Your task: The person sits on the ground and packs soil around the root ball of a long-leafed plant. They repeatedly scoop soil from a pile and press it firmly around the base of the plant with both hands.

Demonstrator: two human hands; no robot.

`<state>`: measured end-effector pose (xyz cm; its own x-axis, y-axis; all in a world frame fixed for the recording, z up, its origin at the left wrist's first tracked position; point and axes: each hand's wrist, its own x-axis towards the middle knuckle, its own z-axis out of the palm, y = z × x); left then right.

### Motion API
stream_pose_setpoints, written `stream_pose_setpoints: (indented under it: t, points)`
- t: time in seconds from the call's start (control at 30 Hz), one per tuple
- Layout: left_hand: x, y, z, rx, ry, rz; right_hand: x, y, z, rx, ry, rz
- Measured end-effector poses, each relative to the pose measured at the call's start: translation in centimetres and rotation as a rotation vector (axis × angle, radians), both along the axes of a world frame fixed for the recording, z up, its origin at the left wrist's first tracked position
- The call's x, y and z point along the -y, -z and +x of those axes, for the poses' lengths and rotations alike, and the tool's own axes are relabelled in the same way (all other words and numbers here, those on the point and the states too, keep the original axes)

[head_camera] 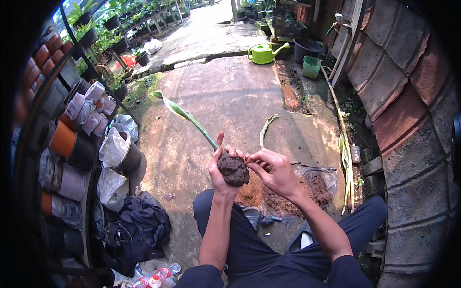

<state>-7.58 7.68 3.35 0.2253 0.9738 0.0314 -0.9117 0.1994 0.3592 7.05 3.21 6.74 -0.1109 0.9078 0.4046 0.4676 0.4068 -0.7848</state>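
My left hand (219,176) is wrapped around a ball of dark, moist soil (233,170). From the top of the ball a long variegated leaf, like a snake plant's (196,124), rises towards the upper left. At the ball's right edge, the thumb and fingertips of my right hand (271,169) come together. Whether something thin is pinched there is too small to tell. Beyond that hand a second variegated leaf (265,133) shows, its base hidden. Below the hands lie brown coir-like fibre (251,190) and a plastic sheet (332,180) bearing loose brown planting medium (313,190).
Along the left, a rack (94,158) holds pots and plastic bundles, with dark cloth (140,226) and plastic bottles (164,273) nearby. A green watering can (262,54) stands ahead. Cut leaves (346,165) lie at right, beside leaning roof tiles (414,180).
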Motion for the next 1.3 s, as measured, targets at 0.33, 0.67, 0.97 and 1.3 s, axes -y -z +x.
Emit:
stream_pose_setpoints:
  t: [0.33,0.67,0.97,1.3]
  points:
    - [0.7,0.0,-0.9,0.053,0.058,-0.018,0.3,0.6,0.0,-0.285,-0.006,-0.207]
    - [1.1,-0.7,-0.3,0.017,0.016,0.028,1.9,0.6,0.6,-0.329,-0.07,-0.353]
    - [1.9,-1.9,1.3,-0.01,0.044,0.022,2.6,1.1,2.2,-0.357,-0.066,-0.272]
    - [2.0,-2.0,1.1,-0.019,0.032,0.018,3.5,-0.7,2.1,-0.336,-0.021,-0.277]
